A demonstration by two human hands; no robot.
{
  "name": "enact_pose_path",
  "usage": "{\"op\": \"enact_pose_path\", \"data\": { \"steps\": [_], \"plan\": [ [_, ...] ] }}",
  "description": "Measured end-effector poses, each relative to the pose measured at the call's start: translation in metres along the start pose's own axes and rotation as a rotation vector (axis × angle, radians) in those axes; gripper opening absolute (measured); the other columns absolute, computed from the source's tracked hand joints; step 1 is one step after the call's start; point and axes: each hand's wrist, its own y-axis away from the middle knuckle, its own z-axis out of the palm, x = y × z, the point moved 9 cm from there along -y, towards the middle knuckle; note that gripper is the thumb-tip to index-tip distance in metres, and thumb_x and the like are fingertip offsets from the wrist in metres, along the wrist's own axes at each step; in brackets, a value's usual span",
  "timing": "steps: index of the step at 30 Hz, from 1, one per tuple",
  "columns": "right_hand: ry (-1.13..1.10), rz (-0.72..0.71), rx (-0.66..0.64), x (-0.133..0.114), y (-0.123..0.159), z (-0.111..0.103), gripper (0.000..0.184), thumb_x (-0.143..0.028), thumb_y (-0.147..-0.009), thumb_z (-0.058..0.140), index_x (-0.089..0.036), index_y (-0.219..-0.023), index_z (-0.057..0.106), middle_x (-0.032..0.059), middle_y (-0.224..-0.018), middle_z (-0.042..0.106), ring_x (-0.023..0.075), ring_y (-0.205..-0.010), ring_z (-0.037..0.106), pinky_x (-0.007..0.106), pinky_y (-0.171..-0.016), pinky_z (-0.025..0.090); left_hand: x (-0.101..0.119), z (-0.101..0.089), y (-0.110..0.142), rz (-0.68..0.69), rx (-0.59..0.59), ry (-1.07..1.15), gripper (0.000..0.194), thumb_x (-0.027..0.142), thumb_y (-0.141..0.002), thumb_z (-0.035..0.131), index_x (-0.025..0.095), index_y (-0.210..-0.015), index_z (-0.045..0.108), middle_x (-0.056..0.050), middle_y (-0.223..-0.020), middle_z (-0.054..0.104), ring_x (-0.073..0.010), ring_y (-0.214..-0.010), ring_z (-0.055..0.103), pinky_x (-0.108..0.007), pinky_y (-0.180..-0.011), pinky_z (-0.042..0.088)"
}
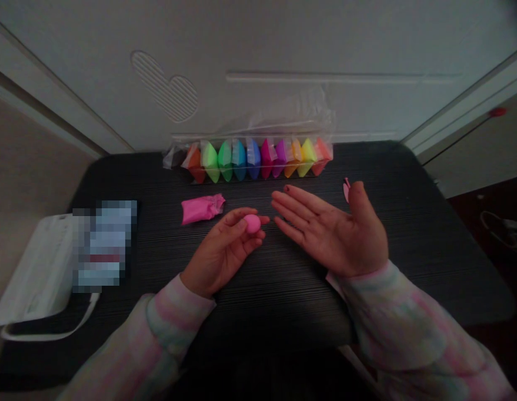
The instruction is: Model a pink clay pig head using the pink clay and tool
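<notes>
Between the thumb and fingers of my left hand (223, 250) is a small pink ball of modelling clay (253, 224), smooth and round. My right hand (331, 228) is held palm up with its fingers stretched out, and nothing lies on it. A crumpled pink clay packet (200, 209) rests on the table just beyond my left hand. Behind my right thumb, a small pink tool (346, 190) is partly hidden. Farther back stands a row of clay packets (253, 160) in several colours, inside a clear plastic bag (283, 122).
The dark table (250, 312) has rounded corners and meets a white panel (258, 44) at the back. To the left lie a white box-like device (41, 267) with a white cable (53, 336), and a phone (106, 242) with a blurred screen.
</notes>
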Motion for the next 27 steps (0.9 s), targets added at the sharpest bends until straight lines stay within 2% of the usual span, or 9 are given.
{"op": "enact_pose_path", "data": {
  "steps": [3, 5, 7, 10, 15, 19, 22, 24, 27],
  "plan": [
    [0.15, -0.055, 0.093, 0.004, 0.002, -0.01, 0.054, -0.041, -0.089, 0.003, -0.021, -0.117, 0.045, 0.0067, -0.106, 0.061, 0.0147, -0.097, 0.058, 0.035, -0.077, 0.049, 0.0, 0.0, 0.0, 0.001, -0.005, 0.005, 0.015, 0.017, -0.074, 0.055, 0.017, -0.088, 0.061, -0.003, -0.09, 0.066, -0.0075, -0.07, 0.06, -0.016, -0.068, 0.048],
    [0.423, -0.112, 0.247, 0.003, 0.004, -0.023, 0.037, -0.039, -0.087, 0.031, -0.02, -0.115, 0.047, 0.0065, -0.098, 0.062, 0.0166, -0.088, 0.059, 0.036, -0.077, 0.047, 0.0, 0.0, -0.001, 0.0, -0.003, 0.0, 0.018, 0.015, -0.074, 0.054, 0.016, -0.09, 0.061, -0.003, -0.092, 0.065, -0.0082, -0.072, 0.061, -0.016, -0.069, 0.048],
    [0.753, -0.132, 0.349, 0.004, 0.005, -0.029, 0.033, -0.033, -0.08, 0.048, -0.017, -0.109, 0.052, 0.007, -0.088, 0.062, 0.0185, -0.081, 0.058, 0.037, -0.076, 0.046, 0.001, 0.0, -0.001, 0.004, 0.002, -0.003, 0.021, 0.013, -0.073, 0.053, 0.016, -0.093, 0.06, -0.003, -0.093, 0.065, -0.0086, -0.075, 0.061, -0.016, -0.07, 0.048],
    [1.04, -0.055, 0.294, 0.016, -0.002, -0.026, 0.028, -0.029, -0.078, 0.051, -0.013, -0.099, 0.058, 0.0087, -0.082, 0.06, 0.0201, -0.076, 0.057, 0.036, -0.07, 0.046, 0.001, 0.0, -0.002, 0.014, 0.008, -0.011, 0.025, 0.008, -0.072, 0.052, 0.016, -0.094, 0.06, -0.003, -0.093, 0.065, -0.0091, -0.077, 0.061, -0.017, -0.072, 0.047],
    [1.179, 0.03, 0.189, 0.027, -0.007, -0.019, 0.026, -0.031, -0.077, 0.051, -0.015, -0.095, 0.06, 0.0079, -0.082, 0.06, 0.0207, -0.075, 0.056, 0.037, -0.069, 0.043, -0.001, -0.002, -0.002, 0.005, 0.018, -0.055, 0.025, 0.007, -0.073, 0.053, 0.016, -0.095, 0.06, -0.003, -0.094, 0.065, -0.0106, -0.082, 0.061, -0.019, -0.075, 0.047],
    [1.14, 0.049, 0.161, 0.03, -0.007, -0.019, 0.018, -0.028, -0.077, 0.052, -0.016, -0.088, 0.061, 0.0053, -0.076, 0.06, 0.0181, -0.071, 0.055, 0.034, -0.065, 0.041, -0.002, -0.003, -0.003, 0.01, 0.015, -0.105, 0.027, 0.008, -0.071, 0.056, 0.016, -0.096, 0.06, -0.003, -0.09, 0.065, -0.0112, -0.079, 0.061, -0.021, -0.074, 0.047],
    [1.018, 0.054, 0.177, 0.028, -0.007, -0.021, 0.012, -0.024, -0.074, 0.055, -0.017, -0.082, 0.061, 0.0033, -0.074, 0.059, 0.0154, -0.068, 0.054, 0.031, -0.063, 0.041, -0.002, -0.003, -0.003, 0.031, 0.033, -0.155, 0.027, 0.008, -0.069, 0.059, 0.016, -0.094, 0.061, -0.002, -0.088, 0.065, -0.0105, -0.078, 0.06, -0.021, -0.075, 0.047],
    [0.825, 0.08, 0.203, 0.027, -0.006, -0.023, 0.01, -0.021, -0.073, 0.057, -0.017, -0.081, 0.06, 0.0017, -0.071, 0.059, 0.0132, -0.064, 0.053, 0.028, -0.061, 0.041, -0.001, -0.004, -0.003, 0.05, 0.048, -0.18, 0.026, 0.007, -0.068, 0.06, 0.016, -0.092, 0.062, -0.001, -0.086, 0.065, -0.0098, -0.077, 0.06, -0.021, -0.074, 0.047],
    [0.33, 0.137, 0.206, 0.029, -0.004, -0.021, 0.011, -0.022, -0.07, 0.061, -0.018, -0.08, 0.058, -0.001, -0.07, 0.06, 0.0104, -0.064, 0.055, 0.024, -0.06, 0.043, -0.002, -0.003, -0.003, 0.057, 0.051, -0.19, 0.026, 0.004, -0.065, 0.062, 0.017, -0.088, 0.063, 0.001, -0.082, 0.065, -0.0083, -0.075, 0.059, -0.019, -0.073, 0.047]
  ]
}}
